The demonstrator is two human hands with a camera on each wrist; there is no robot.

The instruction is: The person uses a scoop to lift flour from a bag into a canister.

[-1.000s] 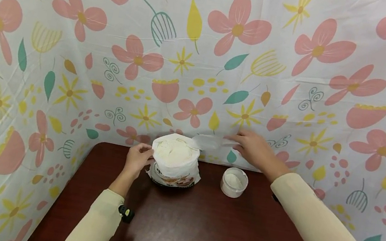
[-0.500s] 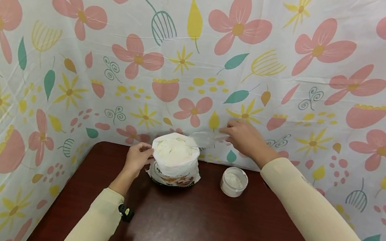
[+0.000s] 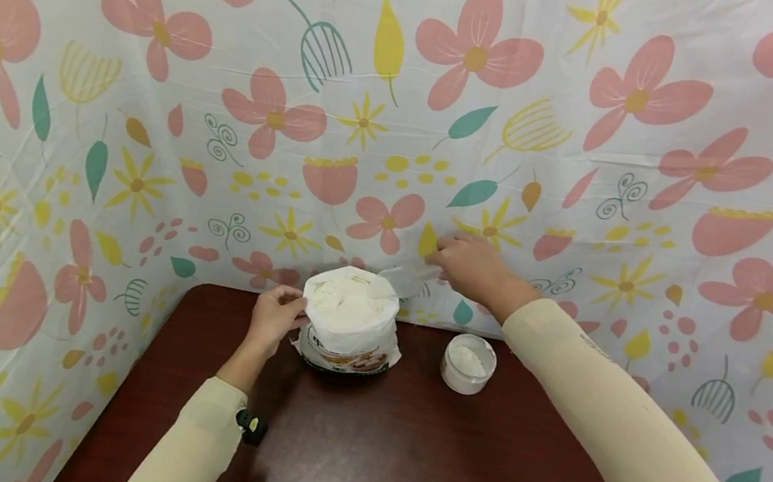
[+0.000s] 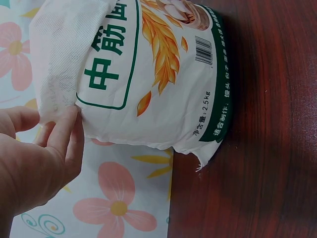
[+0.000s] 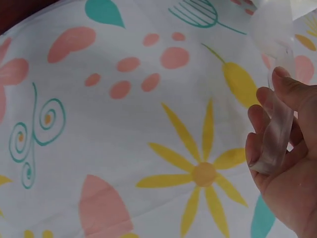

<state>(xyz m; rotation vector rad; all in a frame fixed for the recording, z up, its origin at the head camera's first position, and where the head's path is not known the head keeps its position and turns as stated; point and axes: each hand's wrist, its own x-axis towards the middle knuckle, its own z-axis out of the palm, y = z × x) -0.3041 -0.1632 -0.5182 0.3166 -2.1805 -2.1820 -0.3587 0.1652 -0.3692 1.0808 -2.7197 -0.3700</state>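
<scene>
A white bag of flour (image 3: 350, 328) stands open at the back of the table, its rim folded outward and pale flour (image 3: 347, 300) showing inside. My left hand (image 3: 274, 318) pinches the folded rim on the bag's left side; the left wrist view shows thumb and fingers on the white cloth edge. My right hand (image 3: 474, 270) grips the handle of a translucent plastic scoop (image 5: 280, 124), to the right of the bag and above the table. In the head view the scoop's blade reaches the bag's right rim, its tip over the flour.
Right of the bag stands a small round tub (image 3: 468, 364) with white powder in it. Behind the dark red-brown table (image 3: 441, 469) hangs a flower-printed cloth (image 3: 405, 126), close to the bag and the right hand.
My right hand has moved left toward the bag, bringing the scoop's tip from beside the rim to over the flour. The left hand, bag and tub have stayed in place.
</scene>
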